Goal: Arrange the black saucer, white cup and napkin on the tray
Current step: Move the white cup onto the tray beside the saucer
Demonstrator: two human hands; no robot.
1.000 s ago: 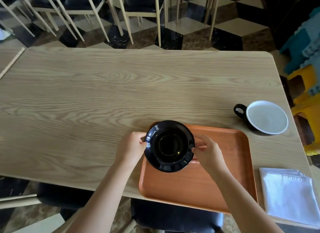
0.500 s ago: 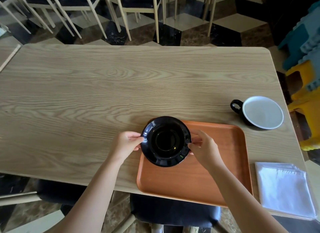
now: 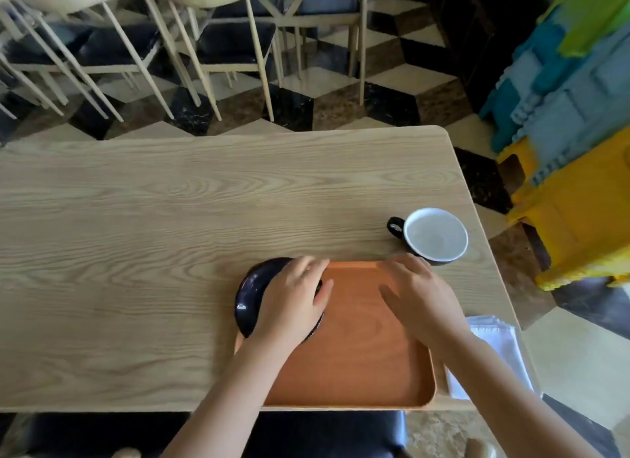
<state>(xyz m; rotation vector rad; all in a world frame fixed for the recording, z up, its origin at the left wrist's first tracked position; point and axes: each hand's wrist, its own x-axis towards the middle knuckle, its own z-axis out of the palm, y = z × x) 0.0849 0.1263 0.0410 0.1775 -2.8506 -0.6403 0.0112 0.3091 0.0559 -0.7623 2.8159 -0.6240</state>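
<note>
Directly below me, an orange tray (image 3: 358,355) lies on a light wooden tabletop (image 3: 136,236), its near edge level with the tabletop's near edge. My left hand (image 3: 291,304) rests palm down on the black saucer (image 3: 254,294), which sits at the tray's far left corner and overhangs the tray's left rim; my fingers (image 3: 312,265) are spread loosely over it, and I cannot tell whether they grip it or only press on it. My right hand (image 3: 417,295) hovers over the tray's far right part, palm down, fingers (image 3: 392,295) open and slightly apart, with nothing in them. Just beyond the tray's far right corner stands the cup (image 3: 436,236), white inside and dark outside, upright on the tabletop with its dark handle pointing left. A folded white napkin (image 3: 501,348) lies on the tabletop just right of the tray, partly hidden by my right forearm. Farther off, pale wooden chairs (image 3: 218,38) with dark seats stand on a checkered floor (image 3: 341,99).
</note>
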